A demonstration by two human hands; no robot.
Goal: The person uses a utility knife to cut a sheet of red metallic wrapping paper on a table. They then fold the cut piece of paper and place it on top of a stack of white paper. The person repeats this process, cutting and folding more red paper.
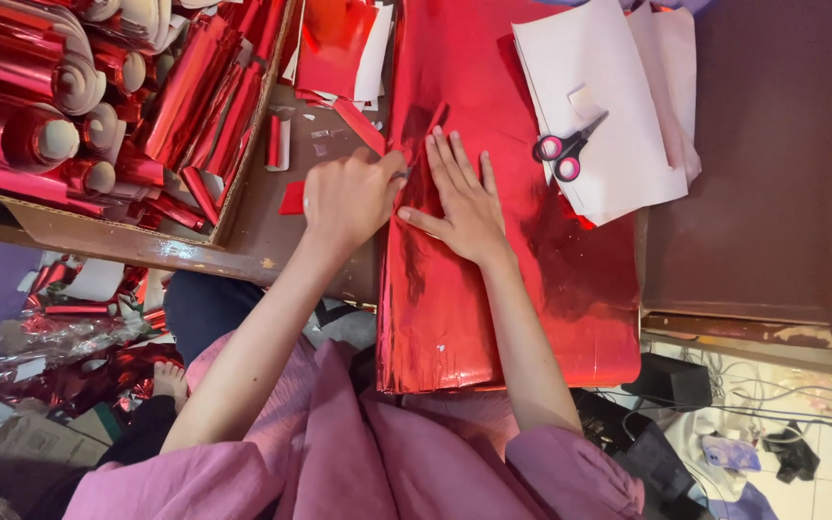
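Observation:
A stack of shiny red foil sheets point(493, 289) lies on the brown table point(763, 193) and hangs over its near edge. My right hand point(462, 200) lies flat on the foil with its fingers spread, pressing a creased spot near the stack's left edge. Right beside it, my left hand point(347, 197) is clenched at that edge. A small grey tip pokes out of the fist toward the foil; what it belongs to is hidden. Pink-handled scissors point(562, 152) rest on white paper sheets point(609, 116), to the right of my right hand.
A cardboard box point(146, 236) at the left holds several rolls and folded strips of red foil point(40, 135). Red scraps point(291, 197) lie on the table by my left hand. Foil waste, cables and a person's foot point(169, 380) are on the floor below.

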